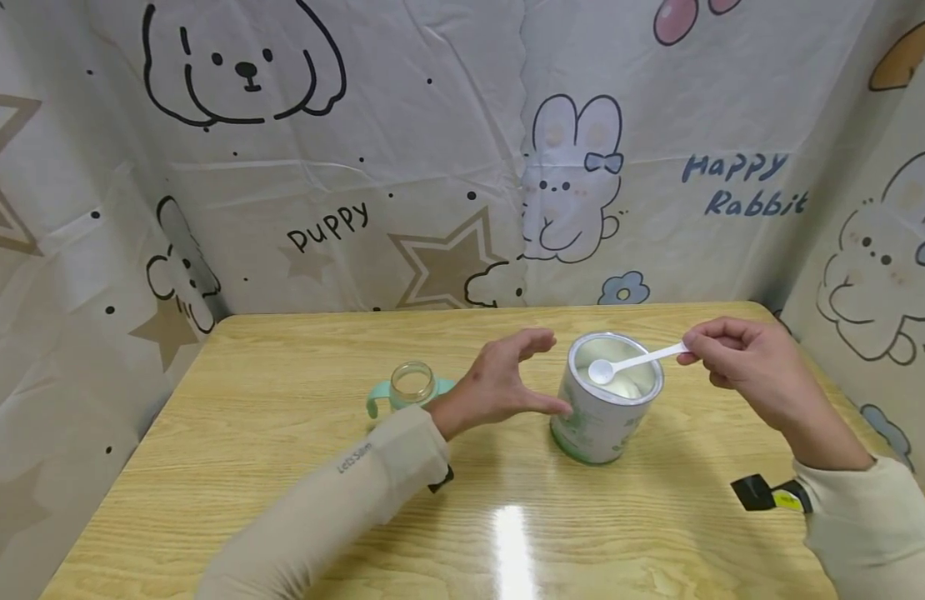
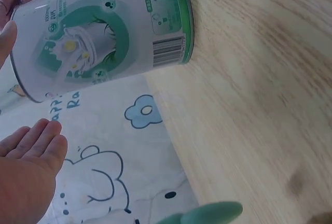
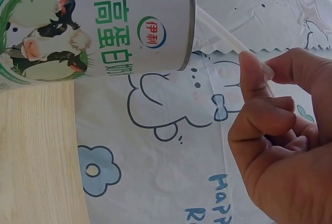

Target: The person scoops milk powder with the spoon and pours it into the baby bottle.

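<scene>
Measuring scoop (image 1: 642, 358), head view: bowl (image 1: 601, 372) at open mouth of milk-powder can (image 1: 597, 429) on desk (image 1: 282, 517), powder (image 1: 626, 386) visible inside; handle end pinched in right grip (image 1: 755, 362), probably to keep fingertips (image 1: 690, 338) off powder. Left grip (image 1: 496, 383) spread beside can, perhaps for steadying.

Left wrist view: barcode (image 2: 168, 52), unseen in head view; thumb (image 2: 5, 40) overlapping can, contact unclear.

Right wrist view: thumb-and-forefinger pinch clear, cow print (image 3: 46, 42) on can, bowl hidden.

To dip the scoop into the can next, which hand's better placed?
The right hand, probably: it pinches the white scoop by its handle, bowl at the can's open mouth. The left hand is open beside the can, holding nothing.
</scene>
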The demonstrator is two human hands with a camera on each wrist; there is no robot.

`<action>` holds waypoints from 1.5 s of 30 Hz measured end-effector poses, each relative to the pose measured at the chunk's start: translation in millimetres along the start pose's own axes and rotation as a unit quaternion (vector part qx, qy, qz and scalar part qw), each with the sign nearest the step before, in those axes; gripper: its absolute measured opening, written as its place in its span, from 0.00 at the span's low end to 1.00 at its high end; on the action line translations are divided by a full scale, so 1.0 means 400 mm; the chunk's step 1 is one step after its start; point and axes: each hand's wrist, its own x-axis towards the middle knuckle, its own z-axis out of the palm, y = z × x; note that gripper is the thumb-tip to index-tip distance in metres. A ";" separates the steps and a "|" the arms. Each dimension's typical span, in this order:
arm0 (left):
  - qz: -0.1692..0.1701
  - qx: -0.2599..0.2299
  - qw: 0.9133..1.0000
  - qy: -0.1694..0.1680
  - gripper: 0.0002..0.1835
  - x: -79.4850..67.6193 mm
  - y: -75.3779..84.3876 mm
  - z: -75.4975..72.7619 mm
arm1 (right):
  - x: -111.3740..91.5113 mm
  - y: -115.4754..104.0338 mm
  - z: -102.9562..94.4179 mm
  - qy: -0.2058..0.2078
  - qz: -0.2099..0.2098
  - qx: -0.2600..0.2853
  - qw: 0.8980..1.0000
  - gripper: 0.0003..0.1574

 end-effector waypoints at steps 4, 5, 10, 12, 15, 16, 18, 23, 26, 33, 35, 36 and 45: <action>-0.001 -0.003 1.000 -0.002 0.48 0.004 -0.003 0.011 | 0.000 0.000 0.001 -0.002 0.001 0.001 1.000 0.21; 0.000 -0.004 1.000 -0.002 0.48 0.005 -0.002 0.014 | 0.000 0.000 0.002 -0.002 0.001 0.001 1.000 0.21; 0.000 0.000 1.000 -0.004 0.49 0.012 0.000 0.028 | -0.001 -0.001 0.006 -0.004 -0.002 -0.003 1.000 0.22; 0.000 0.000 1.000 -0.005 0.49 0.015 0.001 0.034 | -0.001 -0.001 0.009 -0.007 -0.003 -0.002 1.000 0.22; 0.002 -0.002 1.000 -0.007 0.49 0.019 0.001 0.042 | 0.001 -0.002 0.014 -0.014 -0.003 0.004 1.000 0.23; 0.004 -0.002 1.000 -0.008 0.49 0.019 0.001 0.044 | 0.001 -0.002 0.016 -0.016 -0.003 0.003 1.000 0.24; 0.007 -0.005 1.000 -0.008 0.48 0.020 0.000 0.049 | 0.003 -0.003 0.021 -0.017 0.001 -0.003 1.000 0.25; 0.014 -0.010 1.000 -0.008 0.47 0.022 -0.002 0.060 | 0.004 -0.013 0.032 -0.014 0.010 -0.037 0.999 0.27; 0.020 -0.012 1.000 -0.007 0.46 0.025 -0.003 0.065 | 0.005 -0.022 0.041 -0.010 0.009 -0.057 0.998 0.28; 0.024 -0.026 0.999 -0.008 0.46 0.028 0.000 0.071 | 0.012 -0.045 0.068 0.024 -0.014 -0.094 0.995 0.27; 0.023 -0.031 0.999 -0.007 0.46 0.028 0.000 0.073 | 0.016 -0.048 0.077 0.029 -0.021 -0.106 0.994 0.26; 0.022 -0.030 0.999 -0.007 0.46 0.029 -0.001 0.074 | 0.018 -0.050 0.081 0.030 -0.023 -0.111 0.993 0.25; 0.019 -0.027 0.999 -0.003 0.46 0.029 -0.005 0.076 | 0.029 -0.065 0.111 0.013 -0.068 -0.134 0.989 0.21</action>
